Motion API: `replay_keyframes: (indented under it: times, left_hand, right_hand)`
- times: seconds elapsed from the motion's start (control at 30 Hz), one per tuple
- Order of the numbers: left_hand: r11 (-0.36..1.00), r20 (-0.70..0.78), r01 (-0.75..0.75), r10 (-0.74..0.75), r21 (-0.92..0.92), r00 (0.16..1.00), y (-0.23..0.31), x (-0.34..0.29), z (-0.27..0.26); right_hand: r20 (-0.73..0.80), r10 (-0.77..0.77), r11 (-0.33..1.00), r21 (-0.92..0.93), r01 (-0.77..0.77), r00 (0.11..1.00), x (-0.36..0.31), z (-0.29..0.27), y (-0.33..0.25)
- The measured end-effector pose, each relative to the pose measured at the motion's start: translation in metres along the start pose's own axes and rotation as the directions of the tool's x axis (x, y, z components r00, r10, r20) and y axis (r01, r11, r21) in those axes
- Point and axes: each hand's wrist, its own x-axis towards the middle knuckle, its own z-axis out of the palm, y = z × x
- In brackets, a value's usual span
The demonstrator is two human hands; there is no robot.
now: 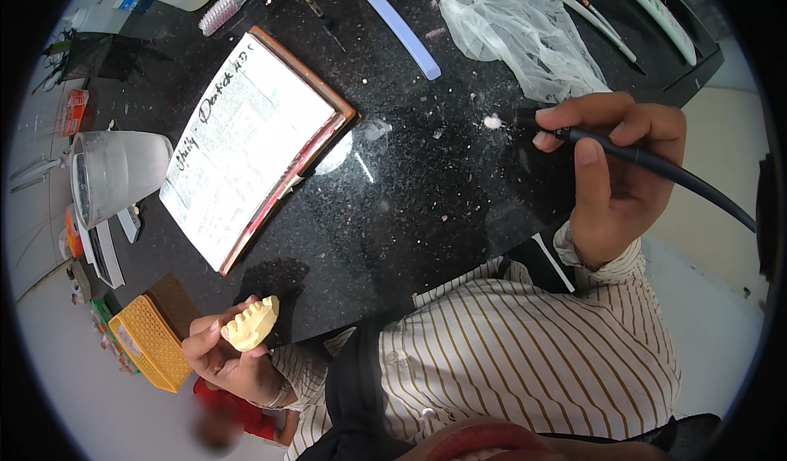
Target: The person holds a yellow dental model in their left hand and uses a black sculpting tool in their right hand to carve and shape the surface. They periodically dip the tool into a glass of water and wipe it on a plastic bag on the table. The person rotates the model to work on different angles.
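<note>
My left hand [234, 354] is closed around a pale yellow plaster dental model [252, 323], held just off the counter's near left edge. Its row of teeth points up and to the left. On the right, my right hand [627, 154] grips a slim black corded handpiece [611, 147] between thumb and fingers. Its cable [721, 199] runs off to the right, and its working end points left over the counter. Just beyond that end is a small pinkish-white knob [492, 122]; I cannot tell whether it is fixed to the handpiece. The two hands are far apart.
Powder and crumbs dot the black speckled counter [393, 240]. An open notebook [254, 133] lies left of centre, beside a cloudy plastic cup [119, 174]. Farther back are a brush [220, 14], a lilac strip [398, 27] and a crumpled clear bag [508, 35]. A yellow basket [147, 346] stands lower left; someone in red [254, 412] is behind.
</note>
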Motion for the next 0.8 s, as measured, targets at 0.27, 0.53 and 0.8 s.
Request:
replay_keyframes:
  times: [0.27, 0.53, 0.8]
  left_hand:
    - [1.0, 0.021, -0.022, 0.022, 0.013, 1.0, -0.0013, 0.0021, -0.001]
    - [1.0, 0.016, -0.008, 0.008, -0.013, 1.0, -0.0012, 0.0031, -0.0004]
    - [1.0, 0.003, 0.002, -0.002, 0.012, 1.0, 0.0009, 0.0028, 0.0001]
  right_hand:
    - [0.081, -0.098, 0.995, 0.04, 0.095, 0.992, -0.0006, 0.0024, 0.0017]
    - [0.072, -0.089, 0.996, -0.013, 0.09, 0.993, -0.0003, 0.0021, 0.0005]
    - [-0.026, -0.074, 0.996, -0.046, 0.073, 0.997, 0.0005, 0.0026, 0.0002]
